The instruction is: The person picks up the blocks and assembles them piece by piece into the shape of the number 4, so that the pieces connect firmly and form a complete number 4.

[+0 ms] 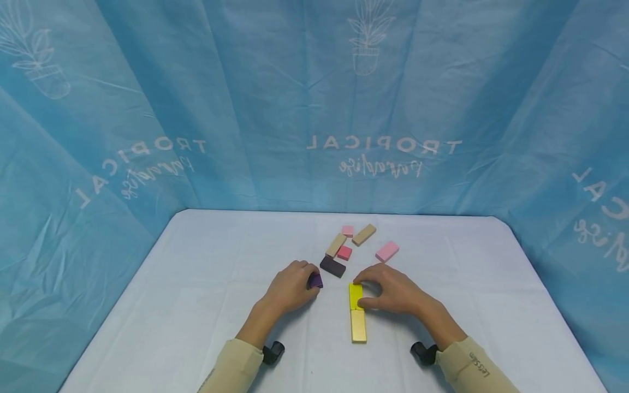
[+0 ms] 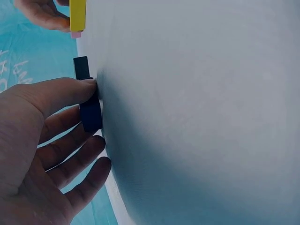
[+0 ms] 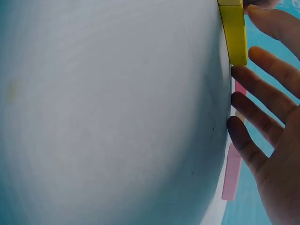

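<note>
Thumb and fingers of my left hand (image 1: 291, 286) pinch a small purple block (image 1: 315, 280) on the white table; in the left wrist view the block (image 2: 91, 112) looks dark blue. My right hand (image 1: 393, 289) curves round a bright yellow block (image 1: 356, 296), with its thumb at the near right edge and fingers at the far end. A pale yellow block (image 1: 358, 326) lies end to end with it, on the near side. Just beyond the left fingertips lies a black block (image 1: 332, 266). The right wrist view shows the yellow block (image 3: 234, 35) beside the thumb and index fingertip.
Farther back lie two tan blocks (image 1: 336, 245), a red block (image 1: 345, 252), a small pink block (image 1: 348, 231) and a longer pink block (image 1: 387, 251). A blue printed curtain (image 1: 275, 109) hangs behind and beside the white table (image 1: 206, 256).
</note>
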A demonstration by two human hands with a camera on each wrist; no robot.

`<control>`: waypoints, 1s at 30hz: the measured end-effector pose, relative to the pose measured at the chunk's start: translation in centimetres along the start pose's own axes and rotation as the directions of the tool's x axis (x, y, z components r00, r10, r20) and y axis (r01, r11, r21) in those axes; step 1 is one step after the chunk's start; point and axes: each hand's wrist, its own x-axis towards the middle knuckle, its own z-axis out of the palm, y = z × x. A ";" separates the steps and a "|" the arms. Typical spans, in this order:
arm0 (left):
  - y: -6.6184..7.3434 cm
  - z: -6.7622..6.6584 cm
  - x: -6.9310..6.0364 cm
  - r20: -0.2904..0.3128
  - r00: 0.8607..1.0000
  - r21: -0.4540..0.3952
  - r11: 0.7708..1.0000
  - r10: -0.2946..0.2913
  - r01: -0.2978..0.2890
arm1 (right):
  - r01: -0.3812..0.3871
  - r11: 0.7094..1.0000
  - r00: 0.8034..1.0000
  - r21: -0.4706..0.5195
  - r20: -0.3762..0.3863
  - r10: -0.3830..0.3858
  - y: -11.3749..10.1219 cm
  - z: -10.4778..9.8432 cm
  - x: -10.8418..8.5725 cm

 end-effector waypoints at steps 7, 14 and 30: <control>0.1 -0.2 0.0 0.001 1.000 -0.005 1.000 -0.001 0.001 | 0.000 1.000 1.000 0.013 -0.017 0.000 -0.1 -0.1 -0.1; 0.2 -0.3 -0.1 0.001 1.000 -0.006 1.000 0.001 -0.001 | -0.013 1.000 0.999 0.022 -0.034 0.014 0.0 -0.1 -0.1; 0.1 -0.3 -0.1 -0.005 1.000 -0.004 1.000 0.014 -0.014 | 0.005 1.000 0.999 0.028 -0.042 -0.003 0.1 -0.1 0.0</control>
